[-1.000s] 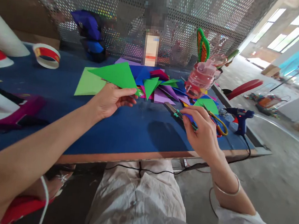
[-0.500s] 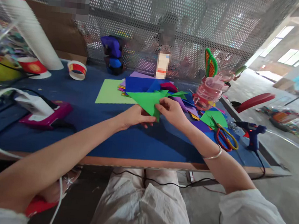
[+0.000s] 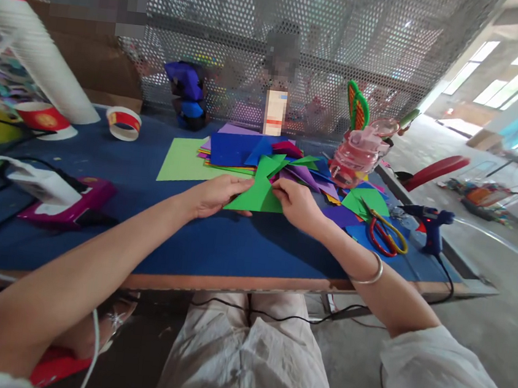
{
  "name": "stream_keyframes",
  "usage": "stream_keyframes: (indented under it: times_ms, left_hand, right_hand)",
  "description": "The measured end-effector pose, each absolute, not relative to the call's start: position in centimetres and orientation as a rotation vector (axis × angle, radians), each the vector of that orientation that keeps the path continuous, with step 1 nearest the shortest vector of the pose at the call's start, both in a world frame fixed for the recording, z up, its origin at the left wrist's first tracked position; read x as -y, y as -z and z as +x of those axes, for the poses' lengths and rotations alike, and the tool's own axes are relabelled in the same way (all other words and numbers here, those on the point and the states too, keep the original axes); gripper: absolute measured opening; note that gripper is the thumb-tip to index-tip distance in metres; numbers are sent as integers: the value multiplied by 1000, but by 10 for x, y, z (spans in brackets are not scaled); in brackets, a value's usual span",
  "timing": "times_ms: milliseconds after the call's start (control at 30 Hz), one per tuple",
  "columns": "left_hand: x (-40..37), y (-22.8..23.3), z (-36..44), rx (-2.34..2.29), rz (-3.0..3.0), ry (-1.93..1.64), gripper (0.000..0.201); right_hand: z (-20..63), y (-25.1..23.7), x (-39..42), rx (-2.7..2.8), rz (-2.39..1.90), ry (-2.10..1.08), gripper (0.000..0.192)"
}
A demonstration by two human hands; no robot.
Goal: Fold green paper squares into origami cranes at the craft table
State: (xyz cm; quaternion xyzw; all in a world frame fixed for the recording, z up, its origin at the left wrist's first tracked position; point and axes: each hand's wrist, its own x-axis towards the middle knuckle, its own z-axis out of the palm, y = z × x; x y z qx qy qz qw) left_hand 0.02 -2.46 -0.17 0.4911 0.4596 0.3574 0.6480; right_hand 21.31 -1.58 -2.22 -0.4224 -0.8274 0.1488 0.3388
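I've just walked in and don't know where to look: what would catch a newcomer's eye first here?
Probably the bright green paper, held at the centre between the left hand and the right hand. Behind it, colourful sheets lie heaped on the blue table. To the right stand out a pink bottle and red-and-yellow scissors.

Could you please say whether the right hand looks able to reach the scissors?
Probably yes: the scissors lie uncovered to its right, though the right hand would likely first have to release the green paper it holds.
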Motion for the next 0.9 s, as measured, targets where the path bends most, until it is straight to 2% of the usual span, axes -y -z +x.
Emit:
stream_keyframes:
  times_ms: [300, 533, 633, 767, 900]
  left_hand:
    - [23, 1, -1, -1067, 1083, -882, 13]
    - [23, -1, -2, -1116, 1072, -969, 14]
    - [22, -4, -4, -1125, 1079, -981, 15]
    - [22, -10, -4, -1162, 1071, -993, 17]
    - [25, -12, -1, -1197, 1045, -1027, 19]
  right_hand:
    - [213, 27, 18, 2149, -1052, -383, 24]
    - [209, 23, 21, 2161, -1024, -261, 32]
    - [217, 3, 35, 2247, -1168, -156, 34]
    - [245, -20, 68, 2291, -1463, 47, 24]
    - [282, -6, 101, 2226, -1876, 227, 29]
